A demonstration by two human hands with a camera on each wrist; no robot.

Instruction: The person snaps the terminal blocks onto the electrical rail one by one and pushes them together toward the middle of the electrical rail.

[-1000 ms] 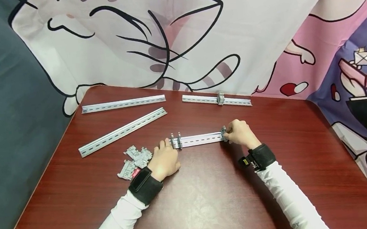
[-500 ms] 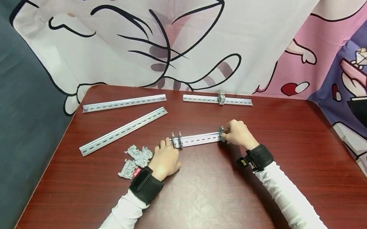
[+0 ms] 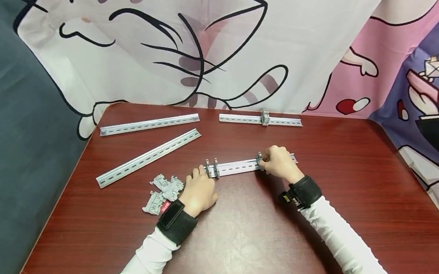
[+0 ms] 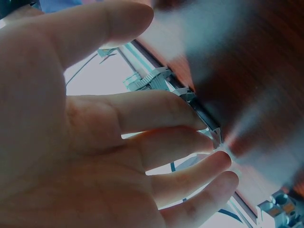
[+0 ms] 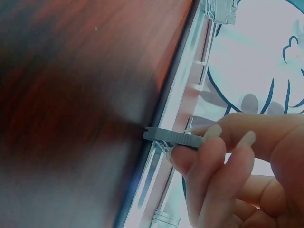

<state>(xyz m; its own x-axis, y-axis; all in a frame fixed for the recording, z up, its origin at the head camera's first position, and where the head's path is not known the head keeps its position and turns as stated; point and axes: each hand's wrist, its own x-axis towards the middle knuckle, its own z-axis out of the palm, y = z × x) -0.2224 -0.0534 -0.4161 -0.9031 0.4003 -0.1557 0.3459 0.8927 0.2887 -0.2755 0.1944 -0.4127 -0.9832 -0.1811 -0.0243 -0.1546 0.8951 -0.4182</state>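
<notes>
A slotted metal DIN rail [image 3: 237, 167] lies across the middle of the table, its right end showing beyond my right hand [image 3: 279, 162]. That hand pinches a thin grey DIN rail clip [image 5: 173, 137] between thumb and fingers; the clip stands upright across the rail. Two more grey clips [image 3: 212, 168] sit close together near the rail's left end. Beside them my left hand [image 3: 198, 192] rests with extended fingers at that end, thumb spread away. In the left wrist view its fingertips [image 4: 221, 160] lie along the rail edge.
Loose grey clips [image 3: 164, 189] lie in a small pile left of my left hand, with a red-marked piece [image 3: 165, 205] among them. Two bare rails [image 3: 149, 124] lie at the back left. A shorter rail [image 3: 237, 117] bearing a grey block [image 3: 264, 117] lies at the back right.
My right hand has moved left along the rail with the pinched clip, and the rail's right end has come into sight behind it. The left hand has stayed in place.
</notes>
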